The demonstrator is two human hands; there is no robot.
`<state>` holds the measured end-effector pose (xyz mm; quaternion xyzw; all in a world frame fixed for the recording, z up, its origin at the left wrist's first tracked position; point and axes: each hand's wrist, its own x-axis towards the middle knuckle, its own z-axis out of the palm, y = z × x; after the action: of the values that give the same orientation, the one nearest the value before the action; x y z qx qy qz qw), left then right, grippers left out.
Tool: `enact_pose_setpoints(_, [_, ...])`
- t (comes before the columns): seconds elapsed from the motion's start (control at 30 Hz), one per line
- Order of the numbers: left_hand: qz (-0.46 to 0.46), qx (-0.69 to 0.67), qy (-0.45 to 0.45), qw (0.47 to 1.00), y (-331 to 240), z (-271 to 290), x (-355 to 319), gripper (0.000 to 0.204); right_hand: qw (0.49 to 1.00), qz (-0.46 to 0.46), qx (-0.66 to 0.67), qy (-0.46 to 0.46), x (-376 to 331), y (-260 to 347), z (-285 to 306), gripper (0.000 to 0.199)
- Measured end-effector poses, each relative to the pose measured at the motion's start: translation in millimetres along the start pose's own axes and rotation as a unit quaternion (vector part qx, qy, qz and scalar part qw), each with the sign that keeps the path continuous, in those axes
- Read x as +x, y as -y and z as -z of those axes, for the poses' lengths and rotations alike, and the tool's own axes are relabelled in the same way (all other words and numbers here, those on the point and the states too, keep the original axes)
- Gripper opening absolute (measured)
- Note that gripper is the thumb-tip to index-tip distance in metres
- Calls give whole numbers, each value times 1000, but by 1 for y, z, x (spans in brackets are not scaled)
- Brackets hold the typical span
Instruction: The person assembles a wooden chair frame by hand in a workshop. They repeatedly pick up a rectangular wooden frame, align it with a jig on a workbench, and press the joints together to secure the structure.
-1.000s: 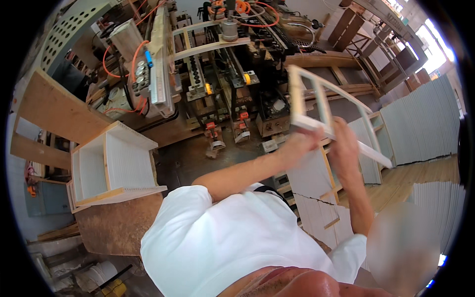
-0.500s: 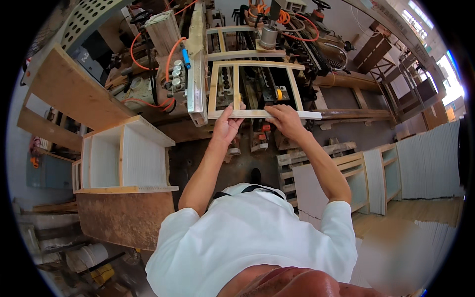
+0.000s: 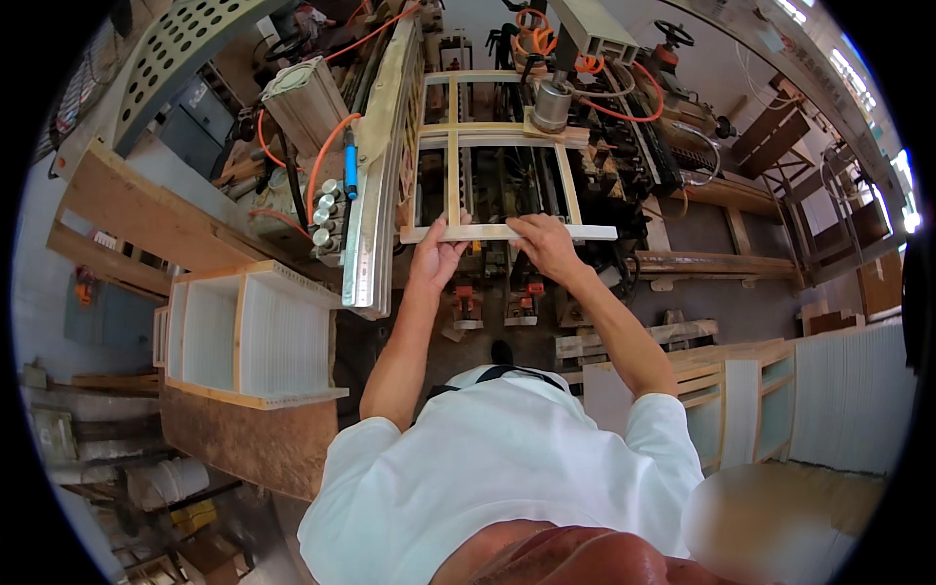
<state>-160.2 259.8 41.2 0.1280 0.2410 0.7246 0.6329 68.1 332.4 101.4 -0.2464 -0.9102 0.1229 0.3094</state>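
A light wooden frame with an inner crossbar lies over the machine bed. Its near rail is gripped from both sides of the middle by my hands. My left hand has its fingers wrapped round the rail by the crossbar's end. Over the top of the same rail, further right, closes my right hand. The frame's far rail meets a second wooden frame beyond it. A metal cylinder stands over that joint on the right. My fingertips under the rail are partly hidden.
Along the left runs a metal-faced fence with a blue air fitting. Stacked frames stand on a brown board at left. More stacked panels are at right, near a wooden pallet. Orange hoses loop over the machine.
Both hands have pushed the frame away from me and slightly left, so its far rail now sits against the second frame. My view has shifted a little.
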Motion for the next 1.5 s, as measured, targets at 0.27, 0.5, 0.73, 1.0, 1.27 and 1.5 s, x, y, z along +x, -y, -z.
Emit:
enact_pose_setpoints(0.27, [-26, -32, -86, 995, -17, -28, 51, 42, 993, 59, -97, -39, 68, -54, -15, 32])
enact_pose_setpoints(0.5, [-17, 44, -79, 996, -6, -48, 51, 42, 948, 108, -298, 6, 156, -111, -35, 9])
enact_pose_setpoints(0.73, [12, 69, -56, 996, 18, -57, 70, 51, 954, 74, -277, 84, 196, -147, -45, 7])
enact_pose_setpoints(1.0, [8, -45, -91, 995, 33, -58, 196, 89, 971, 72, -168, 152, 205, -148, -43, 17])
enact_pose_setpoints(1.27, [-88, -186, -89, 975, 51, -61, 206, 77, 963, 79, -184, 178, 211, -157, -48, 17])
enact_pose_setpoints(1.5, [-35, -182, -155, 970, 86, -57, 99, 32, 961, 65, -183, 199, 213, -155, -46, 22])
